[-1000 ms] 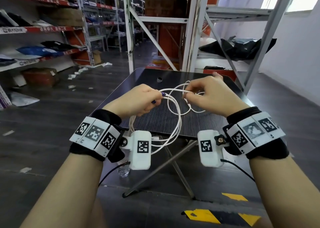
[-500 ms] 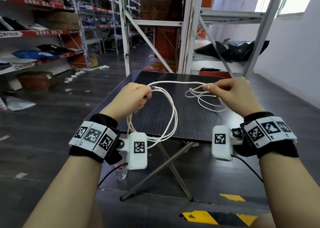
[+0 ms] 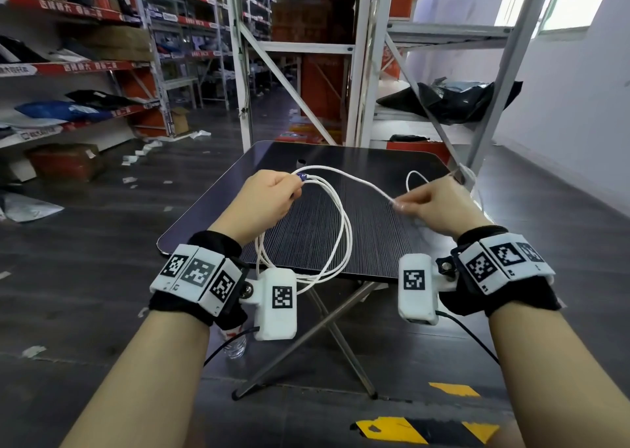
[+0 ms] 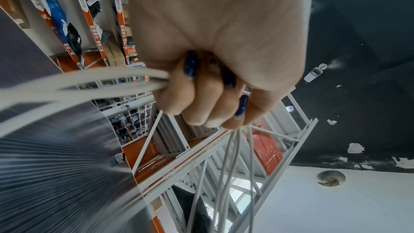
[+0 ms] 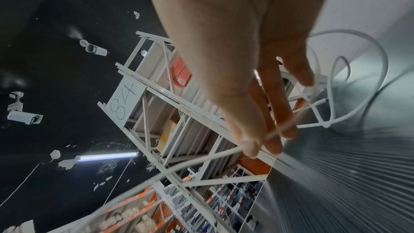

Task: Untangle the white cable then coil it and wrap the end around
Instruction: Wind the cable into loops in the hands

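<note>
A white cable [image 3: 342, 239] hangs in loops from my left hand [image 3: 272, 197], which grips the gathered coil above the left part of a small dark ribbed table [image 3: 375, 243]. In the left wrist view the fingers [image 4: 201, 98] curl round several strands [image 4: 89, 84]. From that fist one strand runs right to my right hand [image 3: 429, 205], which pinches it between thumb and fingertips [image 5: 253, 146]. A small loose loop of cable [image 3: 414, 178] rises behind the right hand, and more slack [image 5: 358, 81] lies on the table near its right edge.
The folding table stands on crossed metal legs [image 3: 327, 338] over a dark floor. White metal shelving [image 3: 368, 72] rises just behind it, with black bags [image 3: 450, 101] on a shelf. A plastic bottle [image 3: 235, 343] stands under the table. Yellow-black floor tape [image 3: 422, 430] lies near me.
My right hand has slid rightward along the cable, away from the left hand, stretching a long strand between them. The tangled bunch near the right hand has shrunk to one small loop.
</note>
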